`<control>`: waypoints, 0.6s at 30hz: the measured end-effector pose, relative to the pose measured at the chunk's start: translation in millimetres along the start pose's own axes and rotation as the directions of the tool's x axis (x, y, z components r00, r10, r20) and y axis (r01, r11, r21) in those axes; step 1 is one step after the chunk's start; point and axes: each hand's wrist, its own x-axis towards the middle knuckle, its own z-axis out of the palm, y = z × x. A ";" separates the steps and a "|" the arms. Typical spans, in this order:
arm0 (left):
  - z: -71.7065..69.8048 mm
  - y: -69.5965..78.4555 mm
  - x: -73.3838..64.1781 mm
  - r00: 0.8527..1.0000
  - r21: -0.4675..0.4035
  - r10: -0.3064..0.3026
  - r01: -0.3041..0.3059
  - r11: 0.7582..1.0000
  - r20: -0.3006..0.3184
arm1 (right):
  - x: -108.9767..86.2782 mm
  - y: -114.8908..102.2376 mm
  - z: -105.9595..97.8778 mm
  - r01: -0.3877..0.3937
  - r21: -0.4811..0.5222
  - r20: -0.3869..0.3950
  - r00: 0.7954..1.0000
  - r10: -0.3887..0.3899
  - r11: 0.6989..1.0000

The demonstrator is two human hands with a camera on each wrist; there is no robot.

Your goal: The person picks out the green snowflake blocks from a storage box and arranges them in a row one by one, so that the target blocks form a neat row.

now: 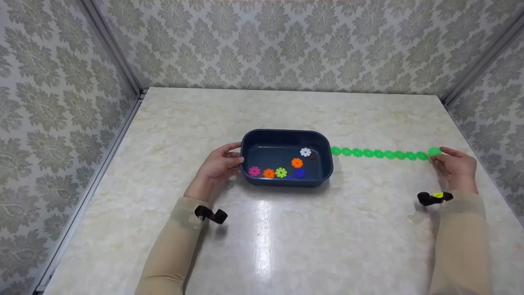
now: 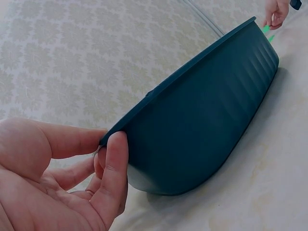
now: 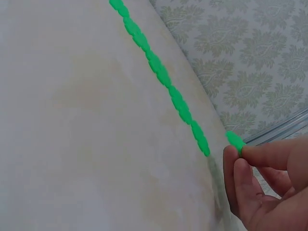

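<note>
My left hand (image 1: 219, 164) grips the left rim of a dark blue plastic tub (image 1: 286, 181); in the left wrist view, thumb and fingers pinch that edge. Notched, flower-shaped plastic discs lie in the tub: a pink disc (image 1: 254, 171), a white disc (image 1: 305, 152), a lime disc (image 1: 281, 172), orange ones and dark blue ones. From the tub's right side a row of green discs (image 1: 378, 154) runs across the table. At its right end, my right hand (image 1: 457, 166) pinches a single green disc (image 3: 235, 141) between thumb and fingers, held slightly above the table, apart from the row.
A pale marbled table (image 1: 348, 237) carries everything. Patterned wall panels (image 1: 262, 45) stand behind it and at both sides, with metal frame posts (image 1: 112, 45) at the corners. Black camera mounts (image 1: 434, 198) sit on both wrists.
</note>
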 end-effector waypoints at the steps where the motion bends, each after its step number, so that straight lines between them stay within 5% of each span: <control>1: 0.1 0.1 0.3 1.000 0.000 -0.002 0.002 1.000 0.000 | 0.5 -0.3 0.2 -0.007 -0.003 -0.016 1.000 0.007 1.000; 9: 0.7 1.2 -0.9 1.000 -0.002 0.001 -0.001 1.000 0.000 | 4.7 -2.7 4.5 -0.053 -0.040 -0.143 0.989 0.046 0.998; 18: -0.9 -0.3 0.2 1.000 0.002 -0.001 0.001 1.000 -0.003 | 8.1 -1.7 6.5 -0.063 -0.087 -0.145 0.988 0.049 0.994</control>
